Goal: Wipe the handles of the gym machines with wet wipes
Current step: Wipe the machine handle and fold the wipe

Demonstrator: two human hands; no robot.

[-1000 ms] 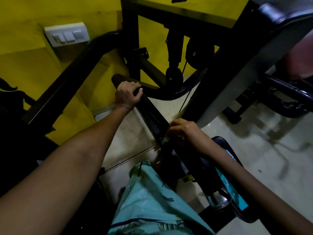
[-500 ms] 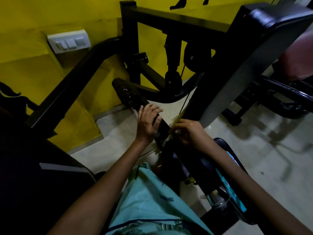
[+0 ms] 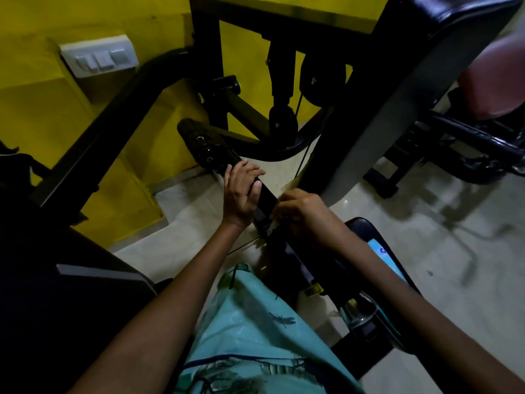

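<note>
A black machine handle bar [image 3: 206, 147] with a ribbed grip end slants from upper left toward me. My left hand [image 3: 241, 191] holds the bar just below the grip, fingers wrapped over its top. My right hand [image 3: 301, 207] sits lower on the same bar and pinches a pale wet wipe [image 3: 289, 184] against it; a corner of the wipe sticks up above the knuckles and a bit shows below them.
A black padded bench [image 3: 397, 89] rises on the right. The machine's black frame [image 3: 207, 52] and a cable with pulley [image 3: 321, 78] stand against a yellow wall with a white switch plate [image 3: 99, 56]. A wet wipes packet [image 3: 383, 257] lies by my right forearm. Pale tiled floor.
My left hand slid down the bar from the grip's far end to just above my right hand, baring the ribbed grip. My right hand stayed low on the bar with the wipe.
</note>
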